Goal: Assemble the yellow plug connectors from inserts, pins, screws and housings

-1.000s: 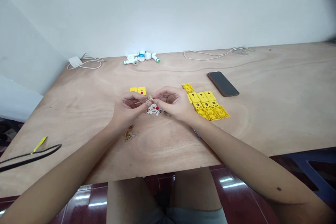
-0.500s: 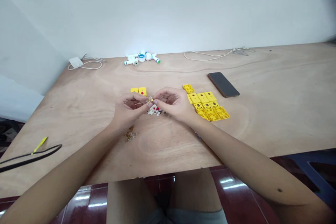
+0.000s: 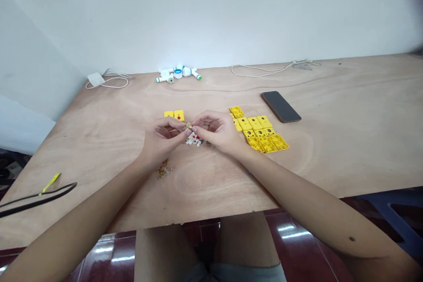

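Observation:
Between the fingertips of both hands is a small brass and clear piece (image 3: 188, 126), too small to make out fully. My left hand (image 3: 165, 136) pinches it from the left. From the right, the thumb and index finger of my right hand (image 3: 216, 130) close on it too. Just below the fingers lies a pile of small white and red parts (image 3: 194, 140), with some little dark metal bits (image 3: 209, 144) beside it, partly covered by my right hand. Small brass and clear parts (image 3: 163, 170) lie near my left wrist. Two yellow plastic covers (image 3: 179, 115) sit behind my left hand.
Right of my hands are rows of yellow plastic housings (image 3: 260, 132). A black phone (image 3: 280, 106) lies beyond them. White pipe-like fittings (image 3: 178, 72) and white cables (image 3: 261, 71) rest by the wall. A black cable (image 3: 49, 199) with a yellow tag crosses the table's left side.
Both hands stay in nearly the same place. The fingertips of my right hand have shifted very slightly left around the small piece.

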{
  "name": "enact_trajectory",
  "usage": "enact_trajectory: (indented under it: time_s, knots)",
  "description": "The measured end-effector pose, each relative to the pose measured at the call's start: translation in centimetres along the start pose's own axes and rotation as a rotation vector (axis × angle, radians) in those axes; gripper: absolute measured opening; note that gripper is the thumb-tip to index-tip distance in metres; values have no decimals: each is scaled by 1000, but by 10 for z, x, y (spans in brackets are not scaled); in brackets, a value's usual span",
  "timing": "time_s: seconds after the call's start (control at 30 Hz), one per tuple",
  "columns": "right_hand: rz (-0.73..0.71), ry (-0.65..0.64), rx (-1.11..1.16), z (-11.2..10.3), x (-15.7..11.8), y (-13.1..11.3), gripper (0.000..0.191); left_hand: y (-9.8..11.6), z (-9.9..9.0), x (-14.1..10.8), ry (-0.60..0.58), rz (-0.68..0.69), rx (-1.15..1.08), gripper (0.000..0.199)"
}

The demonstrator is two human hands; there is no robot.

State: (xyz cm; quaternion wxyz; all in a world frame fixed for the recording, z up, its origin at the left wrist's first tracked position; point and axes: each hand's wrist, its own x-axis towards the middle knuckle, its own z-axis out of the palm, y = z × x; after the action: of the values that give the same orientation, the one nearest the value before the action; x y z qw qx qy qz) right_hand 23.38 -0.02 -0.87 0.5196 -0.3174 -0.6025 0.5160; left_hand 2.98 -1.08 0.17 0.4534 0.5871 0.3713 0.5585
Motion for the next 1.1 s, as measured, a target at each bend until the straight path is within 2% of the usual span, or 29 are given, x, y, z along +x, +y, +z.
enact_trajectory:
  time_s: [0.17, 0.4, 0.7, 0.8, 0.93, 1.1]
  knots:
    - [-25, -5, 24, 0, -1, -3, 27, 1, 0, -1, -8, -3, 6, 30]
    - [28, 11, -24, 1, -1, -5, 34, 2, 0, -1, 7, -36, -5, 34]
    - [33, -1, -15, 1, 0, -2, 31, 2, 0, -2, -24, -45, -18, 34]
    - [46, -9, 16, 1, 0, 0, 33, 2, 0, -1, -46, -40, -17, 32]
    - [28, -29, 48, 0, 1, 3, 27, 1, -2, -1, -63, -51, -39, 25]
    - [2, -78, -74, -3, -1, 6, 27, 1, -5, -1, -73, -99, -94, 21]
